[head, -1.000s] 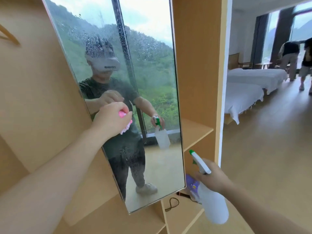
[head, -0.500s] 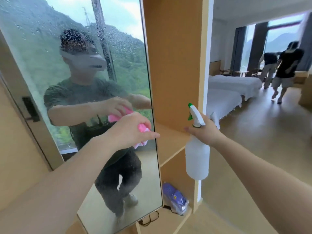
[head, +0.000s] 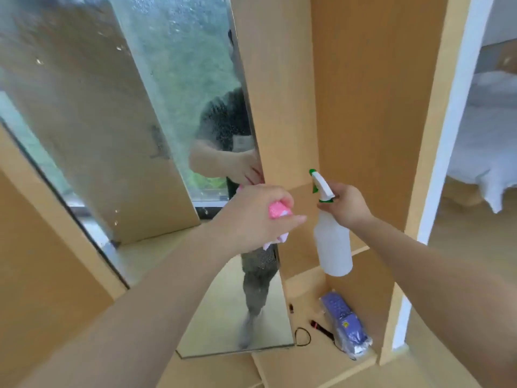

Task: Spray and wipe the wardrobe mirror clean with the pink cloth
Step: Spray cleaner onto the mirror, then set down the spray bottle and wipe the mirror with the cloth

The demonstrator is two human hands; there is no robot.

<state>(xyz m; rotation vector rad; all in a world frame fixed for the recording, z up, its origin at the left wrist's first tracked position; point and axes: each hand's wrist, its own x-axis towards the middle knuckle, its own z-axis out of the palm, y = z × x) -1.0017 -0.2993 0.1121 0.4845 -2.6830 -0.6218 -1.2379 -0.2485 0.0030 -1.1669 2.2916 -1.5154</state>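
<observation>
Mirror (head: 156,113), tall and droplet-covered, lies just beyond left hand (head: 251,217) fingers bunching the cloth (head: 84,212); right hand (head: 347,205) grips the bottle (head: 333,247)

Pink cloth (head: 84,212) mostly hidden inside left hand (head: 251,217).

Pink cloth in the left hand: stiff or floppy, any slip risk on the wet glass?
Likely floppy: the pink cloth is bunched in the left hand, a loose end hanging below. Probably light. Droplets on the mirror suggest it may glide easily.
</observation>
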